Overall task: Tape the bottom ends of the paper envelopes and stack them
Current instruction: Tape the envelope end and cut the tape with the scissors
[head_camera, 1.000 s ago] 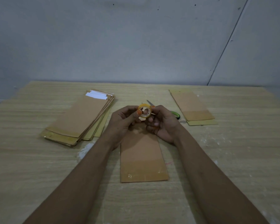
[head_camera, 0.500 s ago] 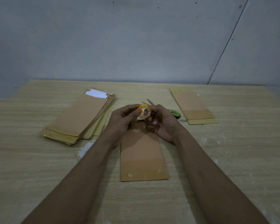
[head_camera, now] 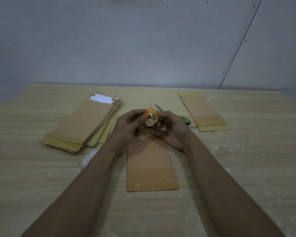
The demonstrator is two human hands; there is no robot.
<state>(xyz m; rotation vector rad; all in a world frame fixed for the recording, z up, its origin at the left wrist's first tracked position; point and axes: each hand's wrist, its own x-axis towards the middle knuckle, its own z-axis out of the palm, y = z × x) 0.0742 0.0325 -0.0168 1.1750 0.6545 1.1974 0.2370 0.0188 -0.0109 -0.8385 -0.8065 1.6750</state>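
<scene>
A brown paper envelope (head_camera: 149, 166) lies flat on the table in front of me, its near end covered by glossy clear tape. Above its far end, my left hand (head_camera: 128, 127) and my right hand (head_camera: 173, 132) both hold a small yellowish roll of clear tape (head_camera: 152, 118), fingers curled round its rim. A thick stack of envelopes (head_camera: 83, 124) lies to the left. Two more envelopes (head_camera: 206, 113) lie stacked at the right.
Scissors (head_camera: 184, 119) with green-black handles lie behind my right hand, blades pointing to the far left. The wooden table (head_camera: 255, 168) carries white smears near the middle and right. A grey wall rises right behind the table's far edge.
Both hands have kept the tape roll above the envelope, turning it slightly between the fingers. The envelopes and scissors have not moved.
</scene>
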